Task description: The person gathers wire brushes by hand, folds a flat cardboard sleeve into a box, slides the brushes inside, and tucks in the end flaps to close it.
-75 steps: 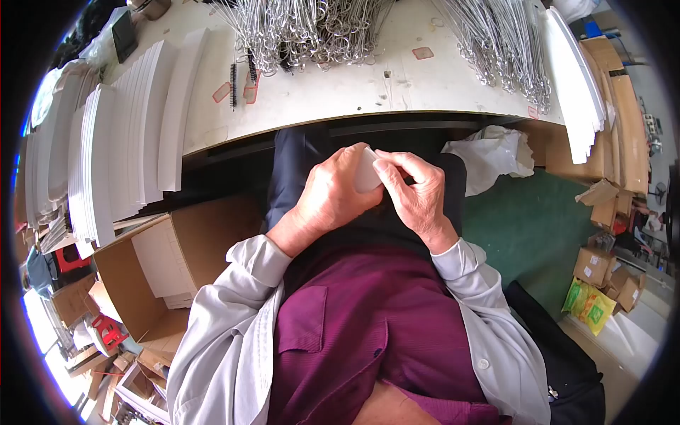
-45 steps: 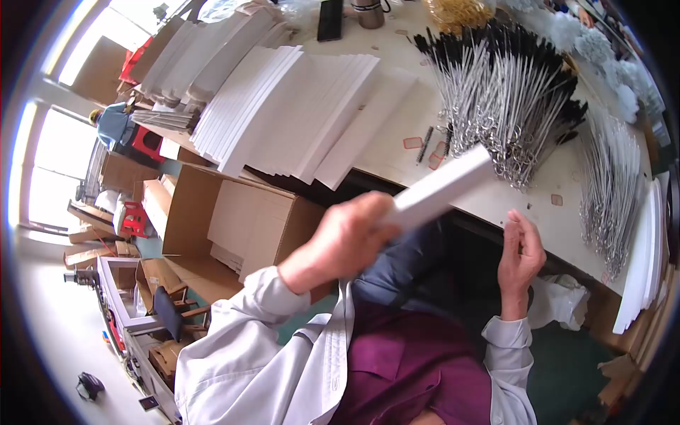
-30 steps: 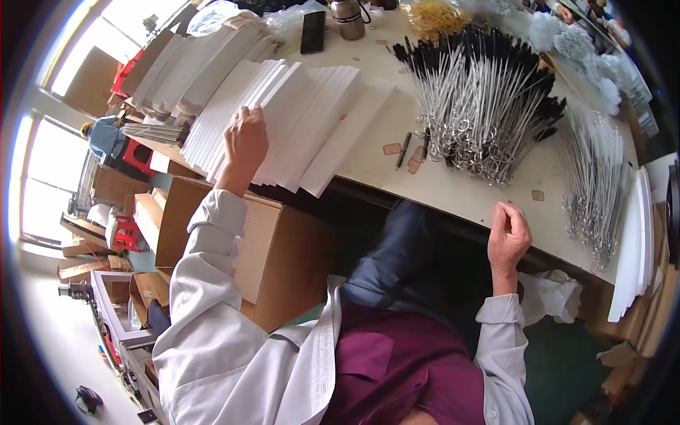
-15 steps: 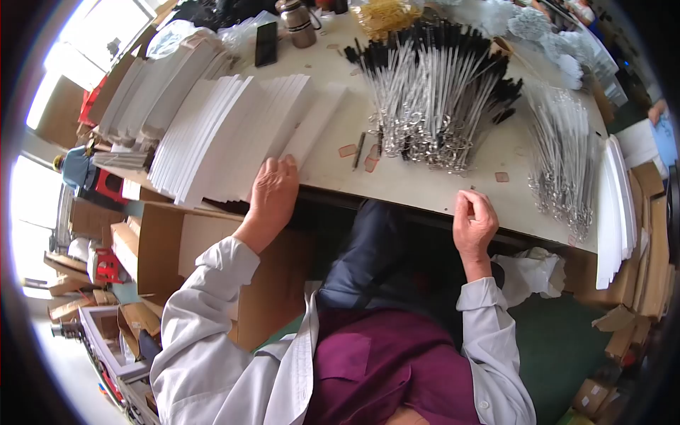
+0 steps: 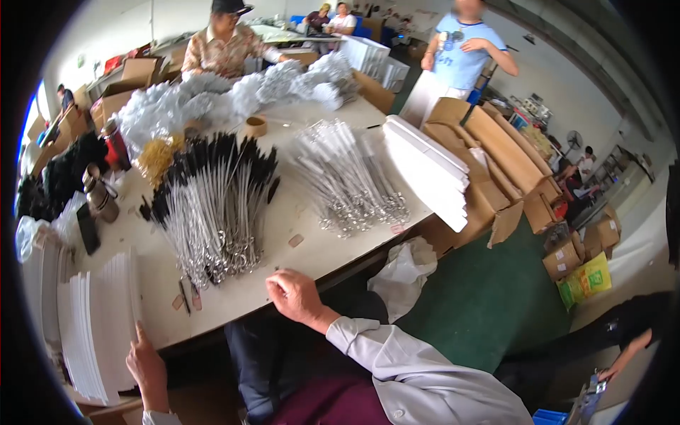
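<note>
My left hand (image 5: 146, 363) is at the table's front edge, its index finger stretched out against the near end of a stack of white strips (image 5: 117, 312); its other fingers are bent, and I see nothing held. Loosely curled at the same edge, further right, is my right hand (image 5: 294, 294), with no object visible in it. Between and beyond the hands lies a bundle of clear rods with black tips and metal hooks (image 5: 216, 219). A dark pen (image 5: 185, 296) rests beside it. Further right is a second bundle of clear rods with metal ends (image 5: 350, 180).
The table (image 5: 297, 258) also bears a phone (image 5: 88, 229), a flask (image 5: 100, 197), a tape roll (image 5: 256, 126) and fluffy pale bundles (image 5: 276, 83). White strips (image 5: 432, 170) and cardboard boxes (image 5: 489, 177) stand right. One person sits opposite; another stands behind.
The view has swung right and up, showing other people and more of the room. My left index finger is now stretched out; my right hand stays curled at the edge.
</note>
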Tool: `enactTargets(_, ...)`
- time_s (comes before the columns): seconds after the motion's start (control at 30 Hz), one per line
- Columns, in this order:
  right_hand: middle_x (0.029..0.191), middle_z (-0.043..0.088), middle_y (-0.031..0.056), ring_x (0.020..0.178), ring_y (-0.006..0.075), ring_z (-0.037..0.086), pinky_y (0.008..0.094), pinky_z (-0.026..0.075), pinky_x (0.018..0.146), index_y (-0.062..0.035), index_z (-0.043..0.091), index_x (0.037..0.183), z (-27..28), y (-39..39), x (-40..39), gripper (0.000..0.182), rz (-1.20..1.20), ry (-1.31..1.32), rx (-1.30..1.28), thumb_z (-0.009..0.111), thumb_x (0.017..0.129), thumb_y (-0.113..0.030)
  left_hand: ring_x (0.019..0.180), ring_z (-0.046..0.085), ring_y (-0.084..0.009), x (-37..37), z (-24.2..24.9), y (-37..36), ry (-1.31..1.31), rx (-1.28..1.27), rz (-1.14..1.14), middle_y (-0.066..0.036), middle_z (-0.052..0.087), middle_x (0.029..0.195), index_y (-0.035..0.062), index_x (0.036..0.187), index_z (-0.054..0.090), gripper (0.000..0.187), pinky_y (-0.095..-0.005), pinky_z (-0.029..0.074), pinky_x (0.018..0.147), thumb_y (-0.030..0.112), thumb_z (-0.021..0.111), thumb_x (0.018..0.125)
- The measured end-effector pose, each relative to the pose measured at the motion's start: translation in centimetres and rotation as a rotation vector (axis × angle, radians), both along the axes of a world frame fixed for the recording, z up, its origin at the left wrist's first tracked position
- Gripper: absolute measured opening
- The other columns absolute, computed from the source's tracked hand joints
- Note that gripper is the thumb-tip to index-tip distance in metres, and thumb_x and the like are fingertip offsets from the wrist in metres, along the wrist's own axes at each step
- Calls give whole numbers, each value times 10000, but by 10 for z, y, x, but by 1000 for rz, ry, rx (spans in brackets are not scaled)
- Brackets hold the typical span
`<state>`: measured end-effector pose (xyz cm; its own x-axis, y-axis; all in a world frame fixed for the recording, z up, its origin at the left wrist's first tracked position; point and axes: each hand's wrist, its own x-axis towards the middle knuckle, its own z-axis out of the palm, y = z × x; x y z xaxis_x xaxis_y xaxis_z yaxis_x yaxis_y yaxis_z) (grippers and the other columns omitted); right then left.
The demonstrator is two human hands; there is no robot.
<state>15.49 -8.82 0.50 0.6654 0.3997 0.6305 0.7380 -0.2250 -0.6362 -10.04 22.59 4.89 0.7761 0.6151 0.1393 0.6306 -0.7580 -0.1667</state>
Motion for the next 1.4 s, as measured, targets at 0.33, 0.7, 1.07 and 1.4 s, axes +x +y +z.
enactTargets(0.33,816,681,111,700,290,671,373,539,625,-22,662,898,-1,1,0,21,-19,-40,13,675,903,-37,1193,585,-390,-13,-28,29,-25,69,71,-238,590,1215,-41,1380,547,520,-458,526,952,-2,648,871)
enactTargets(0.7,773,637,98,681,284,647,389,522,622,-42,632,892,-1,2,-1,50,-17,-29,37,675,910,-60,1376,451,-446,-13,-14,6,-193,29,-24,-281,466,1501,15,1497,479,633,-494,384,1156,-9,650,888)
enactTargets(1.07,743,612,97,669,287,632,403,517,631,-37,637,857,1,-1,-3,65,2,18,57,663,913,-56,1298,519,-477,27,28,-82,-505,-100,-305,-286,544,1406,-31,1347,565,478,-512,417,1108,39,681,889)
enactTargets(1.4,722,618,121,615,290,624,385,497,580,-9,647,855,3,-25,15,161,-52,138,115,670,965,-124,907,668,-391,113,-50,-60,-883,-427,-289,-197,684,964,-41,1009,673,136,-454,524,825,59,646,919)
